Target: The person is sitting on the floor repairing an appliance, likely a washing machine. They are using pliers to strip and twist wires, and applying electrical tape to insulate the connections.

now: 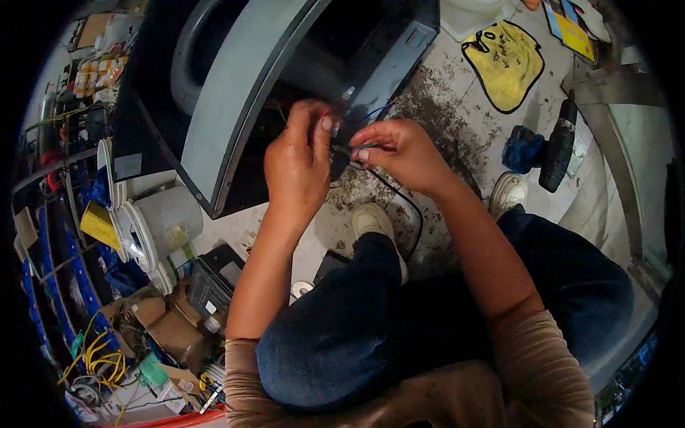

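A large black-and-grey machine casing [235, 85] with a curved light panel stands tilted in front of me. At its lower opening, my left hand [296, 164] is closed with thumb and forefinger together; a small red bit shows at the fingertips, but what they hold is unclear. Close by on the right, my right hand [405, 153] pinches a thin green wire [367, 146] between thumb and fingers. Just above it a blue wire [379, 110] sticks out loose. A black cable [408, 200] runs from below my hands down to the floor by my foot.
A cordless drill [560, 143] and a yellow cloth [503, 68] with a black border lie on the dirt-strewn floor at right. White buckets [171, 217], cardboard [168, 324], a black case [214, 282] and yellow wire [105, 357] crowd the left. A metal frame [624, 164] borders the right.
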{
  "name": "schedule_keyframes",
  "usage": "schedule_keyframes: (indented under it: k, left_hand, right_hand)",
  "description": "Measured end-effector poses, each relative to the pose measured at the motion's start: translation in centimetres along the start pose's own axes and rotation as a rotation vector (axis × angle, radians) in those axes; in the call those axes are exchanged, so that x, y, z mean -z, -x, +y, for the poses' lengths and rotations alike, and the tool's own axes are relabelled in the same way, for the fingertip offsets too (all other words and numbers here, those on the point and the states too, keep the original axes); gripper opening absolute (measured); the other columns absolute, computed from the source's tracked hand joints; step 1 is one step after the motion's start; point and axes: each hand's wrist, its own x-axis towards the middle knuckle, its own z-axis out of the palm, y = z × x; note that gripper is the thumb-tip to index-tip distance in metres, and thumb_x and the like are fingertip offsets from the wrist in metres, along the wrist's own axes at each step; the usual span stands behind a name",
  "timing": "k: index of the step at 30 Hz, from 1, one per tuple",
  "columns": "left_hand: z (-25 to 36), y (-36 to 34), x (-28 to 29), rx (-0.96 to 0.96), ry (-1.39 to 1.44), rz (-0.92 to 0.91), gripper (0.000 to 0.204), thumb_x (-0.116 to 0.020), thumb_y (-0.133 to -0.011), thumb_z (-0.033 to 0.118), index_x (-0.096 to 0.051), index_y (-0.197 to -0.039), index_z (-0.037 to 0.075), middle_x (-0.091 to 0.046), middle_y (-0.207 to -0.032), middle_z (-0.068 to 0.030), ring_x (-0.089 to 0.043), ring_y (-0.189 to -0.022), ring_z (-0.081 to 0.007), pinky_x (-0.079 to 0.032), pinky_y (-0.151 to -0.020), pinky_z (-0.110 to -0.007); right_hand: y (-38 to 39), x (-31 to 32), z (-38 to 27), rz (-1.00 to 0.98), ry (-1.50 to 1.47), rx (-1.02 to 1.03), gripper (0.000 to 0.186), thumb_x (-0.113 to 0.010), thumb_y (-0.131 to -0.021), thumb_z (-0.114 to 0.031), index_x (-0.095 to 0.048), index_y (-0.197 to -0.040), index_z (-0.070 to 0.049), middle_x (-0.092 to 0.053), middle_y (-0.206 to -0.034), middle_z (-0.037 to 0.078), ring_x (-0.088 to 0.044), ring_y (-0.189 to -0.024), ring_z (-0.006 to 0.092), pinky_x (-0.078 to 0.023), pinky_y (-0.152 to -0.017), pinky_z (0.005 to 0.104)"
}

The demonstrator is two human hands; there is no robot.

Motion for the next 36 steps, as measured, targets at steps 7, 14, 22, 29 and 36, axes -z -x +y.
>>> schedule_keyframes:
  k: [7, 14, 22, 29, 36]
  left_hand:
    - [-0.6, 0.0, 1.1, 0.15, -0.026, -0.154, 0.013, -0.054, -0.09, 0.014, -0.055, -0.099, 0.005, -0.065, -0.082, -0.0155, -0.065, -0.073, -0.0315, -0.048, -0.063, -0.038]
    - [-1.9, 0.8, 0.3, 0.012, 0.092, 0.046, 0.012, -0.062, -0.085, 0.009, -0.064, -0.094, 0.003, -0.064, -0.086, -0.0132, -0.063, -0.077, -0.025, -0.048, -0.071, -0.032]
    - [-0.4, 0.4, 0.6, 0.175, 0.278, 0.097, 0.012, -0.065, -0.084, 0.004, -0.064, -0.095, -0.001, -0.063, -0.086, -0.0035, -0.056, -0.078, -0.0092, -0.047, -0.071, -0.023]
    - [-1.1, 0.6, 0.8, 0.191, 0.196, 0.074, 0.012, -0.065, -0.083, 0.003, -0.062, -0.094, 0.0, -0.063, -0.085, -0.0037, -0.057, -0.078, -0.0092, -0.047, -0.07, -0.023]
    - [-0.7, 0.5, 0.7, 0.139, 0.069, 0.053, 0.01, -0.065, -0.082, 0.001, -0.061, -0.091, 0.0, -0.063, -0.084, -0.0046, -0.057, -0.078, -0.009, -0.047, -0.07, -0.024]
  right_hand:
    - [-0.9, -2.7, 0.5, 0.167, -0.286, 0.066, 0.015, -0.062, -0.086, -0.004, -0.063, -0.099, 0.002, -0.065, -0.088, 0.005, -0.06, -0.077, 0.0102, -0.049, -0.07, 0.0235]
    - [-1.9, -4.5, -0.1, 0.264, -0.407, 0.076, 0.016, -0.064, -0.085, -0.007, -0.065, -0.098, 0.001, -0.066, -0.087, 0.004, -0.059, -0.074, 0.0071, -0.048, -0.064, 0.0222]
    - [-2.1, -5.2, -0.6, 0.293, -0.429, 0.096, 0.017, -0.063, -0.086, -0.006, -0.064, -0.1, 0.001, -0.065, -0.087, 0.003, -0.055, -0.07, 0.0079, -0.047, -0.064, 0.0218]
    - [-2.2, -5.2, -0.7, 0.252, -0.415, 0.035, 0.016, -0.064, -0.086, -0.008, -0.065, -0.099, 0.001, -0.067, -0.091, 0.005, -0.06, -0.075, 0.0092, -0.05, -0.067, 0.0227]
    - [-2.0, -5.4, -0.9, 0.27, -0.425, 0.032, 0.016, -0.064, -0.085, -0.007, -0.065, -0.098, 0.002, -0.067, -0.091, 0.006, -0.059, -0.075, 0.0088, -0.049, -0.067, 0.0225]
